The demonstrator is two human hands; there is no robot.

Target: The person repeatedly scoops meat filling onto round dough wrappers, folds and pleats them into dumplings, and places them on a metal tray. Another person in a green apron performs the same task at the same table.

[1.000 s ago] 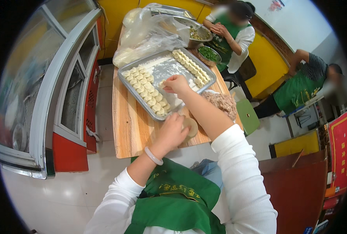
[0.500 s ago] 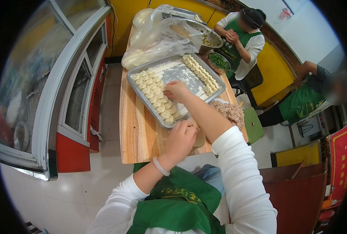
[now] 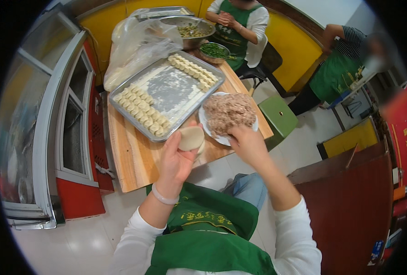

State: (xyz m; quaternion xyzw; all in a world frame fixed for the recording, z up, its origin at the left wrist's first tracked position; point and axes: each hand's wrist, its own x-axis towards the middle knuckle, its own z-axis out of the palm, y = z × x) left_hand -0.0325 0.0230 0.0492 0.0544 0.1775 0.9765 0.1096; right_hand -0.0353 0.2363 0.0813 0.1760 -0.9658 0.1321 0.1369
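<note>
A round, pale dumpling wrapper (image 3: 191, 139) lies across the fingers of my left hand (image 3: 175, 160), which holds it just off the tray's near corner. Part of another pale edge shows beneath it; what it is I cannot tell. My right hand (image 3: 249, 145) is at the near edge of a heap of minced meat filling (image 3: 228, 112) on a white plate (image 3: 257, 125). Its fingers are bent together against the meat, and whatever they hold is hidden. Left of the plate, a floured metal tray (image 3: 166, 87) carries rows of folded dumplings (image 3: 144, 110) along two sides.
Plastic bags (image 3: 139, 43), a steel bowl of filling (image 3: 192, 32) and a bowl of chopped greens (image 3: 214, 50) stand at the wooden table's (image 3: 130, 160) far end. A green stool (image 3: 276, 118) is at right. Two people in green aprons are beyond; a glass-fronted cabinet (image 3: 73, 123) is at left.
My right hand has left the tray and moved right to the meat. My left hand has raised a wrapper, open side up. The view has shifted, so the whole plate shows.
</note>
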